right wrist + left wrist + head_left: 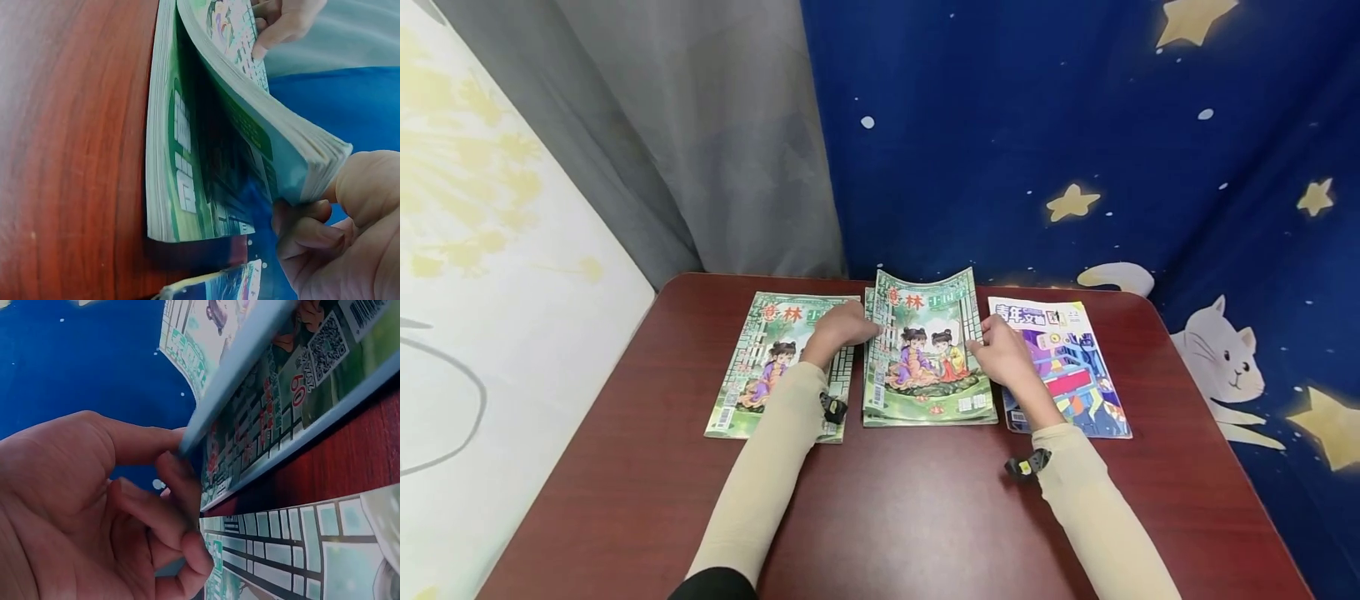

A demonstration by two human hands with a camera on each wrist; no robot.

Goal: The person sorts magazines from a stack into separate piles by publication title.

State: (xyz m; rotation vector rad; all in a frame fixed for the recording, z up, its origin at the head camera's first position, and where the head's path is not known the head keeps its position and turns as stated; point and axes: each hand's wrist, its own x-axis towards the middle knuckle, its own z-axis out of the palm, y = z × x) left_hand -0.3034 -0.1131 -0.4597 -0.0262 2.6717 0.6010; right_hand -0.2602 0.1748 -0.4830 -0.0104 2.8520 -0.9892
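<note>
In the head view, my left hand (842,323) and right hand (1004,353) pinch the opposite side edges of a green magazine (928,354) with two cartoon figures on its cover. Its far end curves up off another green magazine (870,302) beneath it. The right wrist view shows a wedge-shaped gap between the raised magazine (284,134) and the lower one (172,162), with my right thumb and fingers (312,234) on its corner. In the left wrist view, the left thumb and index finger (147,442) pinch the magazine's edge, the other fingers curled below.
Under my left forearm lies another green magazine (760,367) with the same cover. A purple and blue magazine (1075,367) lies to the right, partly behind my right hand. All rest on a dark red wooden table (917,508), with grey and blue curtains behind.
</note>
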